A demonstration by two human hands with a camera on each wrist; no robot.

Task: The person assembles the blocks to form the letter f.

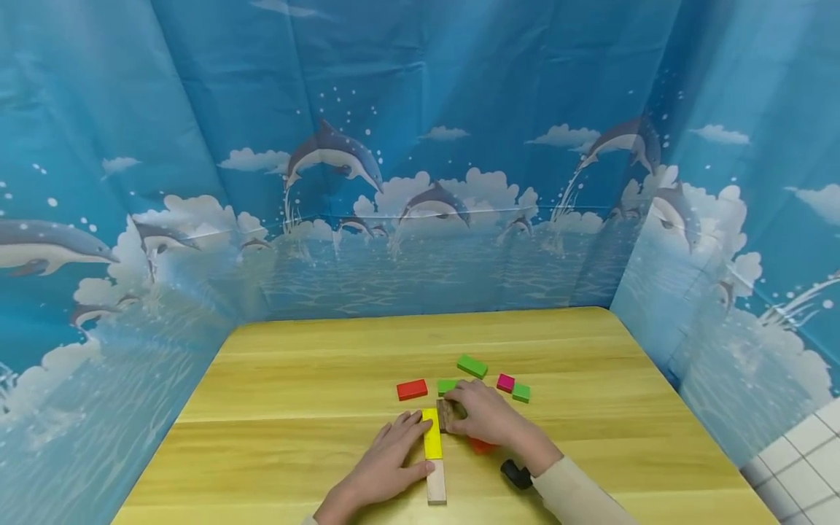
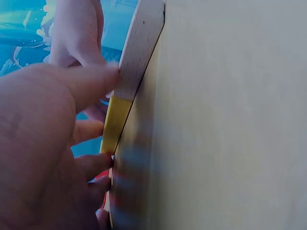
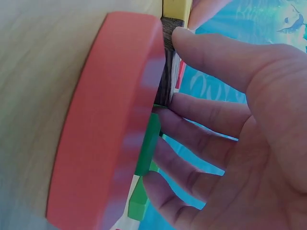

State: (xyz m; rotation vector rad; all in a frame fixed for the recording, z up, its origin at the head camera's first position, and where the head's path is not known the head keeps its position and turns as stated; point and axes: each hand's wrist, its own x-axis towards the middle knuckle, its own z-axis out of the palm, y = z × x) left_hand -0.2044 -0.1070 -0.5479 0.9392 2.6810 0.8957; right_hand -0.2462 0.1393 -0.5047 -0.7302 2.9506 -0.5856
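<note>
My right hand pinches a dark brown wooden block, thumb at its near end and fingertips at the far end in the right wrist view. That block lies alongside the far part of a yellow block. A pale, bare-wood block continues the row end to end, nearer to me. The fingers of my left hand rest spread on the yellow block, and its thumb touches the pale one. Under my right hand, partly hidden in the head view, lies an orange-red block.
Beyond the hands lie a red block, a green block and another green block partly behind my right hand. A pink block and a small green block touch, farther right. Dolphin-printed curtains surround the wooden table.
</note>
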